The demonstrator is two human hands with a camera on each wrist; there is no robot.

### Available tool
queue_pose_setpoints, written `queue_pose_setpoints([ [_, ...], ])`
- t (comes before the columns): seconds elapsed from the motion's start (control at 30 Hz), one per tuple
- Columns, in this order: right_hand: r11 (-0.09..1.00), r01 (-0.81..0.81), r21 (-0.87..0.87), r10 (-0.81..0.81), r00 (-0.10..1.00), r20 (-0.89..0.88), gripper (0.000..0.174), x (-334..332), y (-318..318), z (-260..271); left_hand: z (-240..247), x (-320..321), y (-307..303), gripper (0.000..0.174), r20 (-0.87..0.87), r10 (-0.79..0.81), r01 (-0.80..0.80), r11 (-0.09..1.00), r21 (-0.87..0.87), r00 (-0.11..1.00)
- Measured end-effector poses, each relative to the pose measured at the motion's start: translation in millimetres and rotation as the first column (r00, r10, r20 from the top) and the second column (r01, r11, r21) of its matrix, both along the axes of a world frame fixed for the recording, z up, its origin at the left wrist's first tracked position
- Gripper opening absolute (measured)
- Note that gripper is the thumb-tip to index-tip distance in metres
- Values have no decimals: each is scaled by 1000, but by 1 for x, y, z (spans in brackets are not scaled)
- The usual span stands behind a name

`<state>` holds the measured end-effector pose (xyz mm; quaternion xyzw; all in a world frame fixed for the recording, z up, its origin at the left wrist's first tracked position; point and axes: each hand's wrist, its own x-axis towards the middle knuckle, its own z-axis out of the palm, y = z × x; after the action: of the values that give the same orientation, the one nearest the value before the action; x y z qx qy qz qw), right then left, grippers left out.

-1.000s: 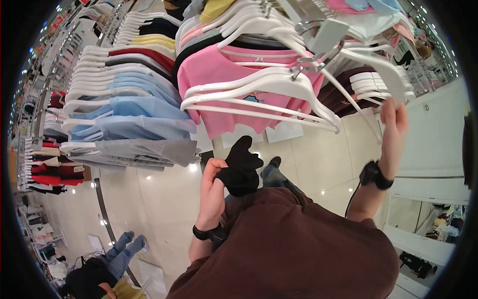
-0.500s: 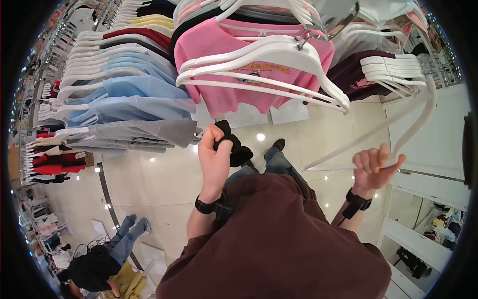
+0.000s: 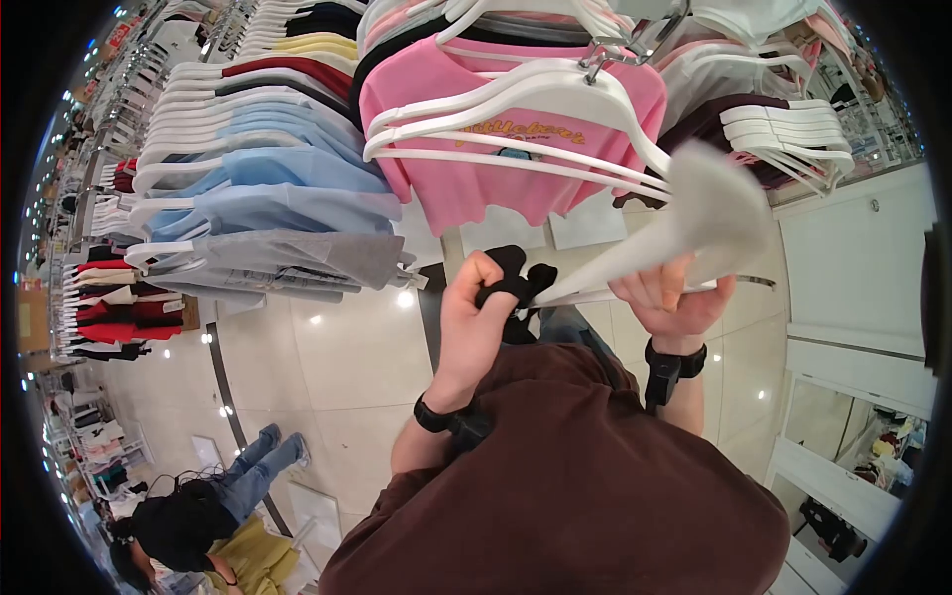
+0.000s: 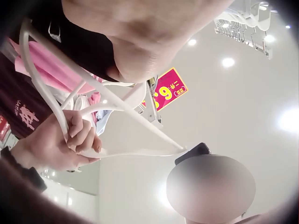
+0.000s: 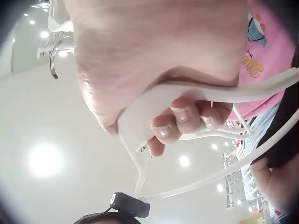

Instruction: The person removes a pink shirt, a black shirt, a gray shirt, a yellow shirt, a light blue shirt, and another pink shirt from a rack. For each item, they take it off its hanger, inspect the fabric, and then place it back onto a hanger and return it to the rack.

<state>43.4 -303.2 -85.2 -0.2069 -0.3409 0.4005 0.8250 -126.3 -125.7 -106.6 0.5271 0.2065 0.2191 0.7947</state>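
Observation:
My left hand (image 3: 474, 322) pinches a bunched black garment (image 3: 508, 266) in front of the body. My right hand (image 3: 674, 302) grips a white hanger (image 3: 635, 253), whose narrow end reaches to the black cloth. In the right wrist view, the fingers of the right hand (image 5: 182, 121) are curled round the hanger's body (image 5: 145, 109). From the left wrist, the black cloth (image 4: 84, 46) hangs beside the hanger's bar (image 4: 117, 102), and the right hand (image 4: 60, 142) holds the hanger's far side. Whether the hanger's end is inside the cloth, I cannot tell.
Ahead hang a pink top (image 3: 446, 109) and empty white hangers (image 3: 555, 94) on a rail. Blue shirts (image 3: 297, 164) and a grey one (image 3: 307, 260) hang at the left. More hangers (image 3: 783, 134) and white cabinets (image 3: 843, 268) stand right. A person (image 3: 178, 526) bends at lower left.
The right hand has brought the white hanger down and leftwards from the right side to the black garment. The left hand keeps hold of the cloth and has moved slightly right.

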Motion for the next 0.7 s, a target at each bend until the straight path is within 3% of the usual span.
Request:
queue_pose_setpoints([
  [0.1,981,61,-186,-65,998,-15,70,1,-2,-11,-3,-2,-3,17,-9,-31,31,1000,-7,999],
  [0.2,984,-59,-168,80,989,121,68,12,-5,-42,3,-9,4,10,133,-99,121,978,-168,986],
  [0.27,902,-49,-429,117,984,132,62,12,-12,-53,19,-10,5,9,136,10,42,928,-370,991],
  [0.33,892,-28,-451,91,989,117,62,8,-17,-62,31,-10,10,6,137,41,13,926,-376,990],
  [0.4,759,-63,-648,197,971,135,61,7,-28,-65,36,-13,18,5,17,34,-26,935,-354,999],
  [0.43,736,-72,-673,217,967,134,49,3,-29,-61,20,-15,27,15,99,2,34,932,-360,995],
  [0.47,734,-78,-675,220,967,128,49,3,-32,-63,10,-18,27,15,93,4,30,931,-363,996],
  [0.53,676,57,-735,188,951,247,40,6,-37,-64,7,-14,28,15,-41,64,-73,952,-297,997],
  [0.7,556,267,-787,138,904,404,33,9,-46,-43,-34,-15,43,11,-48,50,-60,974,-219,998],
])
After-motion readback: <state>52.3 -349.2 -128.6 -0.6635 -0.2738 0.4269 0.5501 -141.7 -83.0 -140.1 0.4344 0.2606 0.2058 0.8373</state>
